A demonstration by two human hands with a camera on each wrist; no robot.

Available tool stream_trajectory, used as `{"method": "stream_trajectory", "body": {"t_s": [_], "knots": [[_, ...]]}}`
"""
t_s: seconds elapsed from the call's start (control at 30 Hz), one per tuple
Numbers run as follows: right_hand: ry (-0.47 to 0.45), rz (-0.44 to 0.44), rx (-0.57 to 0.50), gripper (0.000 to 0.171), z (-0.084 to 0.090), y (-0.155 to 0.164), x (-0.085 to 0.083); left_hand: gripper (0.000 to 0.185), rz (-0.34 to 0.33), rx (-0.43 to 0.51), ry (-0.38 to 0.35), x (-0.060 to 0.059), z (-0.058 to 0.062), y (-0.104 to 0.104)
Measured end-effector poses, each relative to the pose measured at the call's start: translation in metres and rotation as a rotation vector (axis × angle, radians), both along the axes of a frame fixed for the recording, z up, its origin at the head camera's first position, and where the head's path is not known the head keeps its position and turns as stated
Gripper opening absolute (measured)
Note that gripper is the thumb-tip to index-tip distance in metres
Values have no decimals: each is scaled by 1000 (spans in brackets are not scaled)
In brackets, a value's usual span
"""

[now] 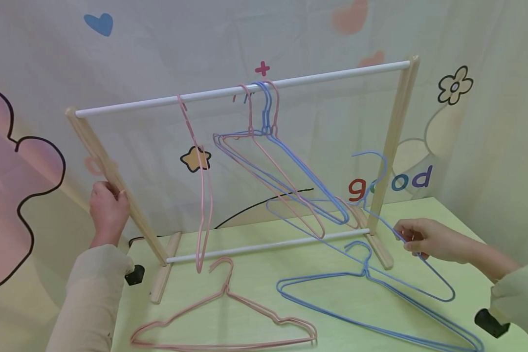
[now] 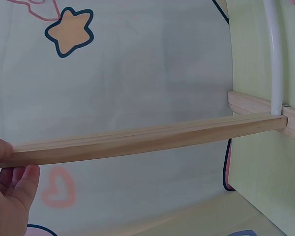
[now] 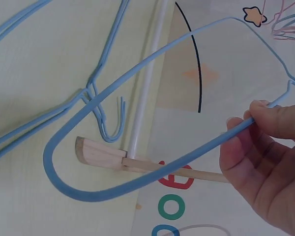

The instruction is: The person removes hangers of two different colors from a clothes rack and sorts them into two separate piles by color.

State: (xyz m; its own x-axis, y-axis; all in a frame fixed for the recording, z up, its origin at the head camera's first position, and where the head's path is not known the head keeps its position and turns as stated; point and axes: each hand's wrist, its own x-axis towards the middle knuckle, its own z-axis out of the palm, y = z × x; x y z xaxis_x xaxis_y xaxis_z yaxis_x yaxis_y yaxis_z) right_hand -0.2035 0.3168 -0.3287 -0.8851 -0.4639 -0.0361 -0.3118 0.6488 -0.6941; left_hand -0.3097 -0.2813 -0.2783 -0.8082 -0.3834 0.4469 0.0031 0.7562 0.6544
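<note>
The thin blue triangular hanger [image 3: 182,161] is at the right, near the pale wooden right post [image 1: 396,122]; your right hand [image 1: 440,240] pinches one arm, likely keeping the hook [image 1: 385,165] free. Your left hand [image 1: 109,212] grips the wooden left post [image 2: 152,140], probably steadying the white-railed rack [image 1: 325,77].

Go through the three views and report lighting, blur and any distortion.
Head: soft, even light without harsh glare; the rack looks wider at its top than at its foot. Left wrist: flat, greyish light on the backdrop, the wooden post readable along its edges. Right wrist: the raised blue hanger looks far thicker at its near end; no heavy blur.
</note>
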Motion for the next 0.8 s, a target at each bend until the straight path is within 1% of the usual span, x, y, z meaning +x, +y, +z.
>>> {"method": "stream_trajectory", "body": {"t_s": [0.13, 0.23, 0.37, 0.6, 0.8], "knots": [[-45, 32, -32, 8, -10, 3, 1, 30, 1, 0, -3, 1, 0, 1], [-73, 82, -73, 9, -17, 6, 2, 30, 2, 0, -5, 0, 0, 0], [-135, 131, -115, 7, -27, 7, 4, 30, 7, 1, 3, 0, -1, 0], [-194, 166, -130, 8, -41, 6, 7, 30, 11, 5, -1, 1, 0, 1], [-292, 200, -160, 10, -50, 8, 10, 30, 9, 7, 4, 2, 1, 2]]}}
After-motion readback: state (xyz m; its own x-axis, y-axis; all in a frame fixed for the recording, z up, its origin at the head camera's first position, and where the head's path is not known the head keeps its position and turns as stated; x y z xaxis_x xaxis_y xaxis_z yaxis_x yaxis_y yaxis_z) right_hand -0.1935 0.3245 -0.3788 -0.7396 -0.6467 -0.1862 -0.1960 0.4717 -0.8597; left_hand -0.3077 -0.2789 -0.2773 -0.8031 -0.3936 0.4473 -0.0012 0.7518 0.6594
